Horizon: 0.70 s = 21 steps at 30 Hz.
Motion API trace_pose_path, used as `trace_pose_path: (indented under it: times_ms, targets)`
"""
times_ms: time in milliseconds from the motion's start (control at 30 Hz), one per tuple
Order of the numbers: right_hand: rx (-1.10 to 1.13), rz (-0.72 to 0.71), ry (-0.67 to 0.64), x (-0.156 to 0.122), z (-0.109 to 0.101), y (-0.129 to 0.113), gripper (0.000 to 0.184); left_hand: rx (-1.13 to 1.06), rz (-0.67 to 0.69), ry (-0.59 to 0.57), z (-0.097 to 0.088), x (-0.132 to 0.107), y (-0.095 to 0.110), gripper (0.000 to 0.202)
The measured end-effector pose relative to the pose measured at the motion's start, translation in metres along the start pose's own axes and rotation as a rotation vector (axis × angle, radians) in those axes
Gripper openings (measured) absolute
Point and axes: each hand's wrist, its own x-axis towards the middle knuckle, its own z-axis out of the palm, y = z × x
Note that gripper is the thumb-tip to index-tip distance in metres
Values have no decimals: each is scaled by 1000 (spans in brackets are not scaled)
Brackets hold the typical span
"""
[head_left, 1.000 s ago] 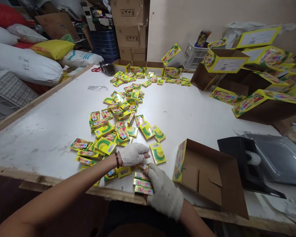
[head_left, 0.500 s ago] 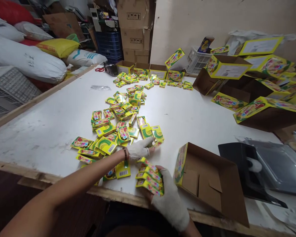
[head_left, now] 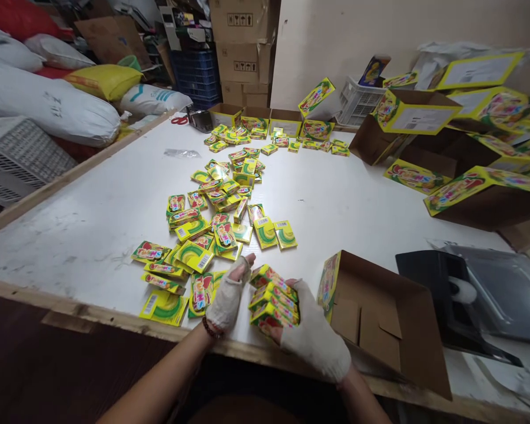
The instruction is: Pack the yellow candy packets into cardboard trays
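Observation:
My right hand point(head_left: 315, 338), in a white glove with bare fingertips, grips a row of several small yellow-green candy boxes point(head_left: 274, 300) near the table's front edge. To the left of that row is my left hand point(head_left: 229, 297), gloved the same way, its fingers stretched out and nothing seen in them. A loose pile of the same small boxes point(head_left: 225, 235) spreads over the table beyond my left hand. Just right of my right hand, an open brown cardboard carton point(head_left: 384, 312) with a printed yellow side lies tilted, showing its bare inside.
A black device with a white roll point(head_left: 461, 290) stands right of the carton. More yellow display cartons point(head_left: 481, 194) are heaped at the back right. Open cartons point(head_left: 285, 121) line the table's far edge, near red scissors point(head_left: 179, 120). Filled sacks point(head_left: 53, 106) lie left of the table.
My left hand has drawn back from a small box at the pile's right edge to beside the held row, and its fingers have opened. My right hand still holds the boxes, now turned slightly.

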Motion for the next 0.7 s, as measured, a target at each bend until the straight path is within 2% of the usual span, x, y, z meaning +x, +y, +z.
trace_pose_path:
  times_ms: [67, 167, 267, 333, 400, 467, 533, 600, 633, 700]
  targets:
    - [-367, -135, 48, 1, 4, 1, 64, -80, -28, -25, 0, -11, -3, 62]
    - [-707, -339, 119, 6, 17, 9, 72, 23, -88, -94, 9, -29, -7, 69]
    - [-761, -277, 54, 4, 23, 4, 68, 54, -99, -59, 13, -34, -4, 63]
    - [-683, -227, 32, -5, 12, -13, 69, 19, -90, -39, 9, -28, 2, 57]
    - [-555, -222, 43, -18, -16, -36, 78, -31, -80, -27, 8, -20, 10, 61]
    - [-418, -177, 57, -30, -60, -57, 86, -60, -62, -27, 13, -17, 19, 62]
    - [-315, 21, 16, -36, -112, -66, 90, -21, -30, -90, 27, -22, 24, 59]
    - [-224, 229, -45, -35, -156, -59, 86, 99, 31, -227, 48, -32, 26, 69]
    - [-182, 341, -99, -31, -171, -51, 83, 164, 81, -299, 59, -37, 25, 75]
    - [-76, 471, -214, -20, -183, -32, 71, 284, 213, -415, 81, -45, 21, 89]
